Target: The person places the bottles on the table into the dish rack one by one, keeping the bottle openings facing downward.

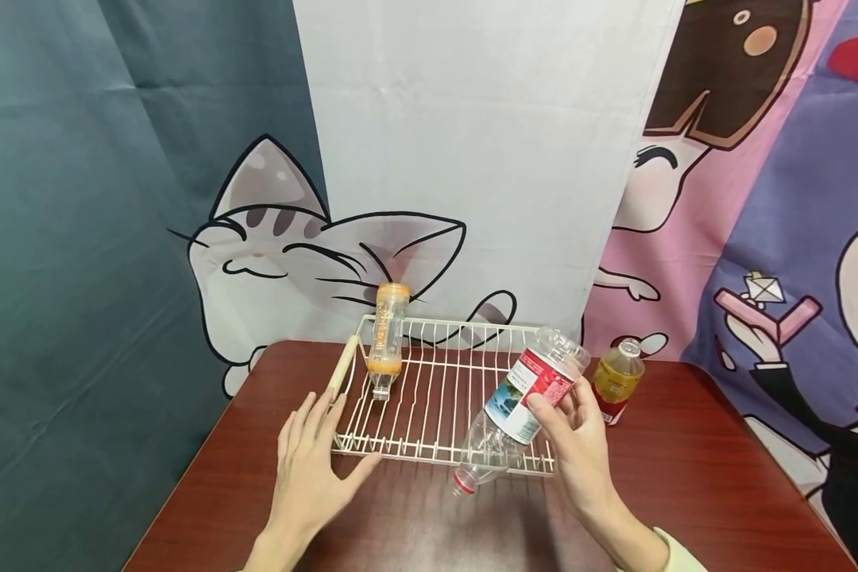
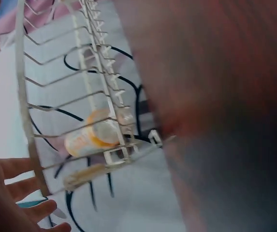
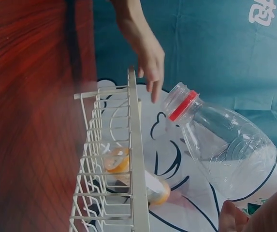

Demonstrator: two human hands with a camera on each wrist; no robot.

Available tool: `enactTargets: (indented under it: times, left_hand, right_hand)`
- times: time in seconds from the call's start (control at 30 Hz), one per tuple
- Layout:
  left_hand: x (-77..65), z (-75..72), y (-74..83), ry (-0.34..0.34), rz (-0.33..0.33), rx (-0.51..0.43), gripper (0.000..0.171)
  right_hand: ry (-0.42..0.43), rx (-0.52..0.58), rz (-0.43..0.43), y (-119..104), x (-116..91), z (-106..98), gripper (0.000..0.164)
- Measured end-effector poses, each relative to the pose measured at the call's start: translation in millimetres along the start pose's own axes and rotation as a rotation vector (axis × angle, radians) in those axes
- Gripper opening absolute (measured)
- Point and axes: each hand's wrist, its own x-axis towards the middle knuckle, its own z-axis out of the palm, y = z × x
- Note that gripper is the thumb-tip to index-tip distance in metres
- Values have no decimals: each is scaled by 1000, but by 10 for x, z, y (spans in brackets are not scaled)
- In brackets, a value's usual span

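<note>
My right hand (image 1: 585,445) grips a clear plastic bottle (image 1: 520,397) by its red, white and blue label. The bottle is tilted over the right part of a white wire rack (image 1: 429,457), its uncapped neck with a red ring pointing down toward me. In the right wrist view the bottle (image 3: 225,145) shows above the rack's rim. My left hand (image 1: 307,457), fingers spread and holding nothing, is at the rack's left front corner. A second clear bottle with orange bands (image 1: 388,342) lies in the rack's left part, neck toward me.
A bottle with a yellow and red label (image 1: 617,381) stands uncapped on the brown table (image 1: 693,477), right of the rack. Behind the table hangs a cloth backdrop (image 1: 486,159) printed with cartoon figures. A pale strip (image 1: 343,364) runs along the rack's left side.
</note>
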Motion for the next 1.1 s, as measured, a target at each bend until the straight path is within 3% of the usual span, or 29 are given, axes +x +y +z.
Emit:
enactTargets:
  times: [0.17,0.33,0.6,0.83,1.1]
  left_hand:
    - [-51,21,-82,-88,-97,19,109]
    - [-90,19,-99,-124,-171,5,114]
    - [-78,7,-100,-236,-268,-74,106]
    - [-76,12,-82,-245,-257,-74,95]
    - [-55,11,-49,-235,-246,-75,88]
  right_hand:
    - [-17,33,-7,-4,20,17,45]
    - [-27,37,-3,-12,24,32,46]
    - [-28,13,1,-42,55,59,47]
    - [-42,-5,12,-57,144,109,54]
    - [-59,1,12,-108,390,240,47]
